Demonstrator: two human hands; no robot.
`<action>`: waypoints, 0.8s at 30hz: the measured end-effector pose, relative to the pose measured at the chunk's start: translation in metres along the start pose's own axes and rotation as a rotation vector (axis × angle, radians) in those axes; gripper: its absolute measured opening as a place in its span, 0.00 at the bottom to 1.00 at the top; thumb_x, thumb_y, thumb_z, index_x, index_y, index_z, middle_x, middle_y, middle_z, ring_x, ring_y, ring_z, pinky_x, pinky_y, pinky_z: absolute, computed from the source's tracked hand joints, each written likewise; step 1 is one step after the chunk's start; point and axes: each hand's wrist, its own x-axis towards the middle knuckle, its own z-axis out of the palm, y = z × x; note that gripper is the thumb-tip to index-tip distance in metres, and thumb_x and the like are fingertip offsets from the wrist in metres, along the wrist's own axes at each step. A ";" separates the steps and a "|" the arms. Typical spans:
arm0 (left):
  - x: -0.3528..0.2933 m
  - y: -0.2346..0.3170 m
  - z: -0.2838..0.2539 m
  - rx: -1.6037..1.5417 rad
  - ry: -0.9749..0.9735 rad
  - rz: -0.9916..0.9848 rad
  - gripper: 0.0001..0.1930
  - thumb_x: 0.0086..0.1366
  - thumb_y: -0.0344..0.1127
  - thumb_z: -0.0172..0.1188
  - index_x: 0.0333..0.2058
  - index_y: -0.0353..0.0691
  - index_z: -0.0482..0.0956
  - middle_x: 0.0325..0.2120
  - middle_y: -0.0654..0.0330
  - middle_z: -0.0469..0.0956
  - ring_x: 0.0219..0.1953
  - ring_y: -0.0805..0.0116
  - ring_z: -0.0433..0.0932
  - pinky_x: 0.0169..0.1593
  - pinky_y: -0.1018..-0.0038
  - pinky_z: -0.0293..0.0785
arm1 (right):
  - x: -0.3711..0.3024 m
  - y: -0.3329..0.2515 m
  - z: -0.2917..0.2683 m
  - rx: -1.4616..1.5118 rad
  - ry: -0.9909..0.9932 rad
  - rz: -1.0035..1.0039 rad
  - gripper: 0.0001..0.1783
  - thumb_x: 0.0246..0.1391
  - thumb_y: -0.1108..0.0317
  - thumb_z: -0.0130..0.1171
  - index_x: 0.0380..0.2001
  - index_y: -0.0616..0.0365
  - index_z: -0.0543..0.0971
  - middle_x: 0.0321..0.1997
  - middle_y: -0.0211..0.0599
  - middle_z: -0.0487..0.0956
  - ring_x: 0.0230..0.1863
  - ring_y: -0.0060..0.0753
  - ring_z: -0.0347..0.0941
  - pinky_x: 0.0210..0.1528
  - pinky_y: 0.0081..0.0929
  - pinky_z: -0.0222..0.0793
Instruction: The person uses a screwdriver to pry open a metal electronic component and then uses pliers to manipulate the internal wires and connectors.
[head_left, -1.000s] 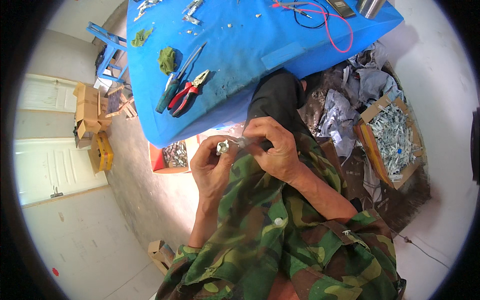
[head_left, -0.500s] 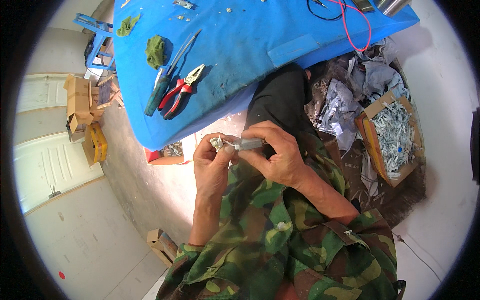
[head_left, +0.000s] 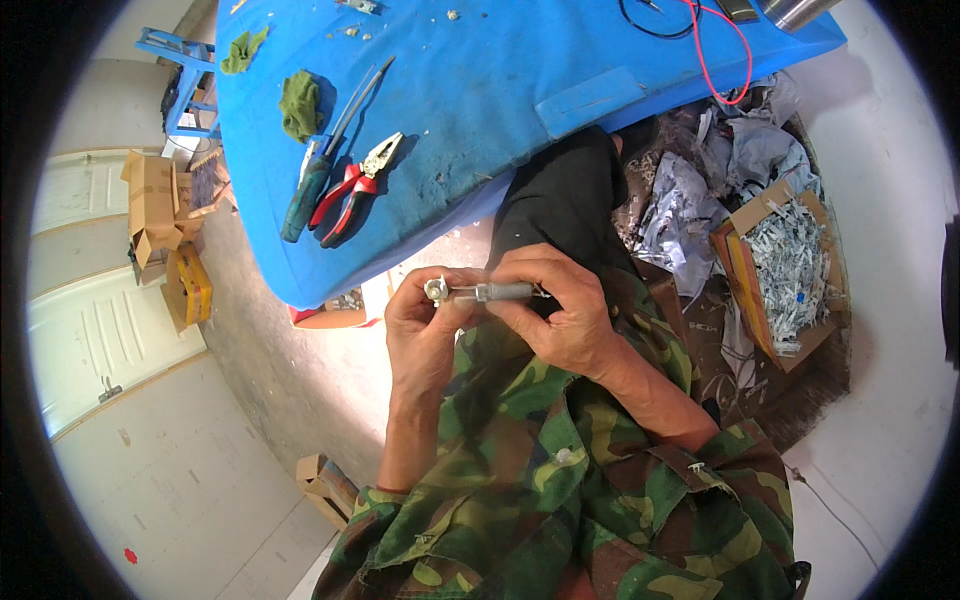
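Note:
In front of my lap, both hands hold one slim grey tubular part (head_left: 508,291); its exact kind is not clear. My left hand (head_left: 420,330) is closed, with thumb and fingers pinching the part's left end, where a small whitish metal fitting (head_left: 437,290) shows. My right hand (head_left: 570,315) is closed round the grey body, thumb below and fingers above. The part lies nearly level between the two hands, and the fingers hide some of it.
The blue-covered table (head_left: 470,90) bears red-handled pliers (head_left: 352,195), a screwdriver (head_left: 305,200), a green cloth (head_left: 300,105) and a red cable (head_left: 705,70). At right stands a cardboard box (head_left: 785,280) of pale strips beside grey plastic bags (head_left: 680,210). Cartons (head_left: 155,205) stand at left.
The grey part has turned to lie more level, and more of its length shows between my hands. Both hands stay closed on it. The table has shifted slightly left in view.

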 end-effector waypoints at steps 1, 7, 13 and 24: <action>0.001 0.000 0.000 -0.003 -0.003 0.005 0.09 0.67 0.26 0.66 0.44 0.36 0.77 0.41 0.53 0.84 0.35 0.72 0.79 0.36 0.78 0.76 | 0.000 0.002 0.001 -0.003 0.005 -0.012 0.19 0.47 0.81 0.73 0.43 0.62 0.79 0.42 0.43 0.81 0.40 0.40 0.81 0.40 0.30 0.78; 0.005 -0.002 0.000 0.001 -0.008 -0.010 0.10 0.67 0.27 0.66 0.45 0.35 0.78 0.41 0.54 0.85 0.34 0.73 0.80 0.36 0.78 0.76 | 0.002 0.003 0.002 -0.010 0.025 -0.002 0.17 0.47 0.81 0.73 0.41 0.62 0.79 0.41 0.43 0.81 0.39 0.42 0.80 0.42 0.32 0.77; 0.005 -0.002 0.001 0.023 0.022 -0.026 0.10 0.67 0.28 0.65 0.45 0.34 0.78 0.40 0.54 0.85 0.32 0.74 0.79 0.35 0.79 0.76 | 0.002 0.004 0.002 -0.023 0.016 0.021 0.17 0.48 0.80 0.73 0.41 0.61 0.80 0.40 0.42 0.81 0.38 0.41 0.80 0.41 0.32 0.77; 0.007 0.009 -0.003 0.180 0.152 0.018 0.09 0.72 0.31 0.62 0.46 0.33 0.79 0.35 0.51 0.84 0.28 0.72 0.77 0.33 0.75 0.74 | 0.013 -0.001 0.002 0.458 0.150 0.544 0.13 0.66 0.68 0.63 0.48 0.65 0.77 0.36 0.34 0.83 0.32 0.18 0.77 0.34 0.20 0.74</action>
